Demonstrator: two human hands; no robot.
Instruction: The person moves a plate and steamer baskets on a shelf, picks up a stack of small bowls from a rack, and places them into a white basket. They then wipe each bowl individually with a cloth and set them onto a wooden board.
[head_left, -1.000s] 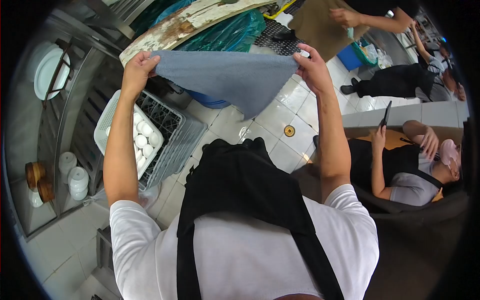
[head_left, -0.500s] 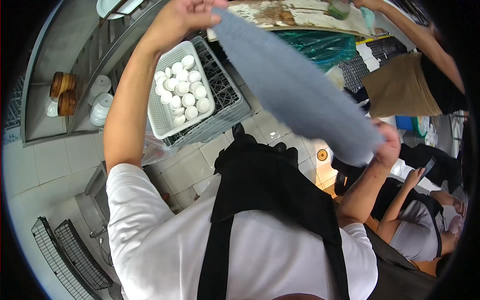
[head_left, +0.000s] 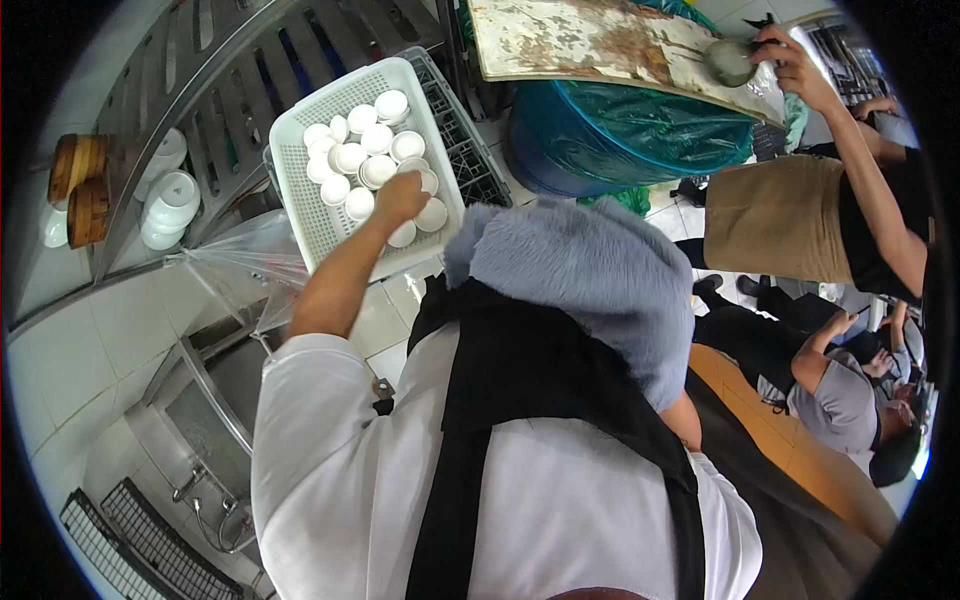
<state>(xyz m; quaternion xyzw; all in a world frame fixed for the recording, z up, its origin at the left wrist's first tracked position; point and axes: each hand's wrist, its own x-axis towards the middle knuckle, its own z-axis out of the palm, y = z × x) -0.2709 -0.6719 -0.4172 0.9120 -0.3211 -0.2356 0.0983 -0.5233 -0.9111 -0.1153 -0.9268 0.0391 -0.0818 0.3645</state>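
My left hand (head_left: 402, 202) reaches into a white plastic basket (head_left: 288, 170). Its fingers are curled closed at the rim of a small white dish (head_left: 428, 182), partly hiding it. Several more small white dishes (head_left: 376, 139) lie loosely together around it. A fluffy grey cloth (head_left: 575, 262) is spread over my right hand and most of that forearm, in front of my black apron (head_left: 550, 370). Only a bit of the right forearm shows below the cloth; the hand and its fingers are hidden.
The basket rests on a grey crate (head_left: 465, 135). A blue barrel (head_left: 545, 140) lined with green plastic stands ahead under a worn board (head_left: 600, 45). A co-worker's hand (head_left: 800, 70) touches a round object on it. Slatted shelving (head_left: 250, 100) with bowls is at left.
The grey cloth, stretched between both hands before, now hangs bunched over the right hand. My left hand has let go of it and come down into the basket among the dishes.
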